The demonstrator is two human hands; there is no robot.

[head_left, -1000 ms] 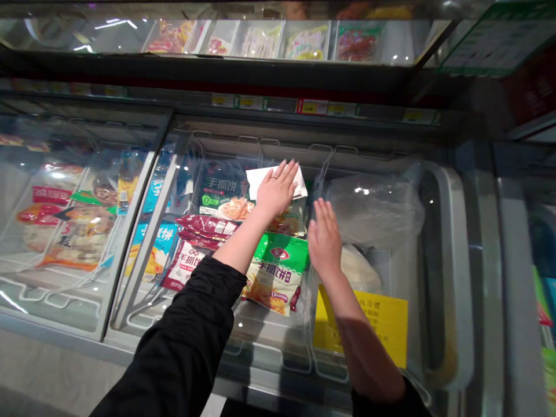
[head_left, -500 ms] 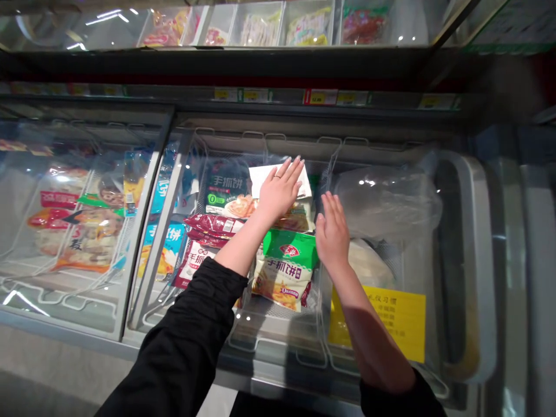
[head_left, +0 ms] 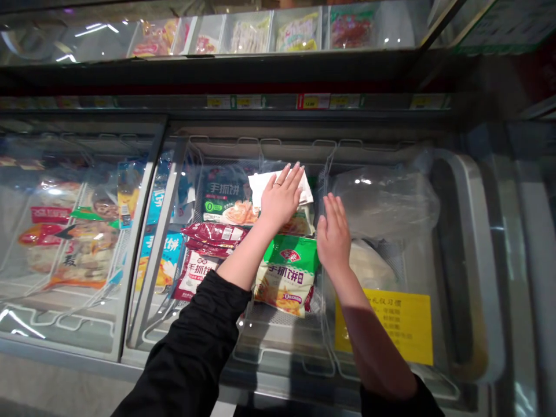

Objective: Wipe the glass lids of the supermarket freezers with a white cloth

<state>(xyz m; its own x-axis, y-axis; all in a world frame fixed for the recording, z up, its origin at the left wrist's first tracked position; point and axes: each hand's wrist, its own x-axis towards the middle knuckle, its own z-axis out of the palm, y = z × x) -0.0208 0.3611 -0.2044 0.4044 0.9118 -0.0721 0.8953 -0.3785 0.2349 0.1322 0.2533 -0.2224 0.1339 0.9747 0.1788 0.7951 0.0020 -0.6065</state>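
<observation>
I am reaching into an open chest freezer. My left hand (head_left: 282, 197), with a ring on one finger, lies flat with fingers stretched out on a white packet (head_left: 260, 184) that rests on other frozen food packs at the back of the middle bin. My right hand (head_left: 333, 234) is flat too, fingers together and extended, against the clear divider (head_left: 324, 174) between the middle and right bins. Just below both hands lies a green and white packet (head_left: 284, 272). Dark red packets (head_left: 212, 234) lie left of my left forearm.
A slid-back glass lid (head_left: 78, 231) covers more packets on the left. The right bin holds a clear plastic bag (head_left: 386, 200) and a yellow notice (head_left: 397, 324). Price tags (head_left: 313, 101) line the rail above, below an upper shelf of packaged food (head_left: 299, 32).
My hands have kept their places on the white packet and the divider. The view shifted slightly, with the scene sitting a little lower in the frame than before.
</observation>
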